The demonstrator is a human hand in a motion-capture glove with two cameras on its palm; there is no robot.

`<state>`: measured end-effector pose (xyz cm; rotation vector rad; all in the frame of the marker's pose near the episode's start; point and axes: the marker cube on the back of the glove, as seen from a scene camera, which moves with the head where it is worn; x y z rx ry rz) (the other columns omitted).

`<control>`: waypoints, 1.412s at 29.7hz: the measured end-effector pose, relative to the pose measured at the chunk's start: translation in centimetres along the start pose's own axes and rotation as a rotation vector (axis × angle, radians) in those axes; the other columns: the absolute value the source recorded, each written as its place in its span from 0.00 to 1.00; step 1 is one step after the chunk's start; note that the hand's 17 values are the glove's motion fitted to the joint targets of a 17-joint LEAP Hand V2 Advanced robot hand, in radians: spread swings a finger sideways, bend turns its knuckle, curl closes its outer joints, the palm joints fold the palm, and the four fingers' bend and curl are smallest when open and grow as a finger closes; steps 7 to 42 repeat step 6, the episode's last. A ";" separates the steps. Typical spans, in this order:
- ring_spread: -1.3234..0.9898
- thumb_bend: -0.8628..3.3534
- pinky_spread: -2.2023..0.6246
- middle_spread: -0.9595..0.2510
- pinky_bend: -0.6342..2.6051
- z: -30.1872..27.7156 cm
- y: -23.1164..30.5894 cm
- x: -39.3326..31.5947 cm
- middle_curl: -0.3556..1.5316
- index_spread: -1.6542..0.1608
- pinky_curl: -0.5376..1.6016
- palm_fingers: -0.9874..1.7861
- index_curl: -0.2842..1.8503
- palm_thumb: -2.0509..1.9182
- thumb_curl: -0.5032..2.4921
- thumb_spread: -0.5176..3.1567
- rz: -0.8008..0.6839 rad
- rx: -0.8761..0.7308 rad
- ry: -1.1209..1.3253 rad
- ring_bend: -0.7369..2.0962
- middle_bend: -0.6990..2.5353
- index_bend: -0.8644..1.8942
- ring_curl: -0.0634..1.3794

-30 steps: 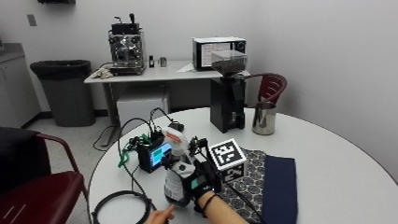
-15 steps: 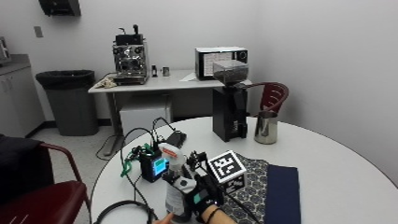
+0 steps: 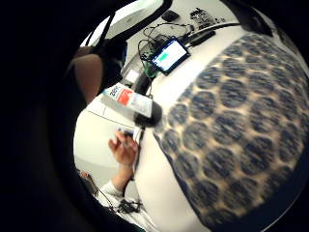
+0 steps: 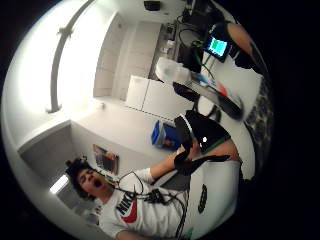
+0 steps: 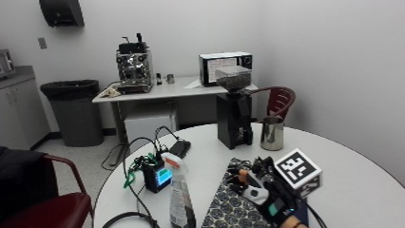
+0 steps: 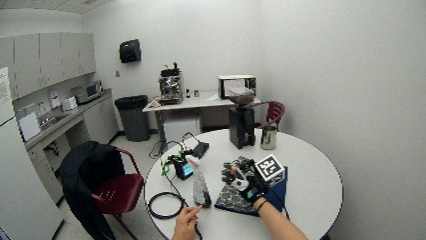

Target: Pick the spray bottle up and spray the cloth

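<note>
On the round white worktop point(image 5: 354, 166), the white spray bottle with a red-and-blue label point(image 5: 179, 192) stands upright just beside the dark patterned cloth point(image 5: 234, 206). The black-gloved right hand point(image 5: 269, 197) hovers over the cloth, its grip spread and holding nothing. A bare left hand point(image 6: 187, 222) rests near the bottle's base.

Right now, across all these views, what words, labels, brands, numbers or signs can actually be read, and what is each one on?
Nothing can be quoted with confidence.
Spray bottle: red and white label, print too blurred to read.
Small device beside it: lit screen, content unreadable.
White box on the side table: a printed front panel, too small to read.
Patterned cloth: only a repeating motif, no text.
Right hand over the cloth: no lettering visible on the glove.
</note>
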<state>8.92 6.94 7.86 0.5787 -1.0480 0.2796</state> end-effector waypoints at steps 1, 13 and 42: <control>0.54 0.20 0.82 0.72 0.28 -1.1 1.0 0.4 0.41 0.73 0.42 0.64 0.25 0.71 0.30 0.42 0.009 -0.004 0.029 0.40 0.32 0.35 0.30; 0.54 0.20 0.82 0.73 0.28 -4.6 4.6 1.8 0.41 0.73 0.42 0.66 0.25 0.71 0.30 0.43 0.033 0.001 0.120 0.40 0.32 0.35 0.30; 0.54 0.20 0.82 0.73 0.28 -4.6 4.6 1.8 0.41 0.73 0.42 0.66 0.25 0.71 0.30 0.43 0.033 0.001 0.120 0.40 0.32 0.35 0.30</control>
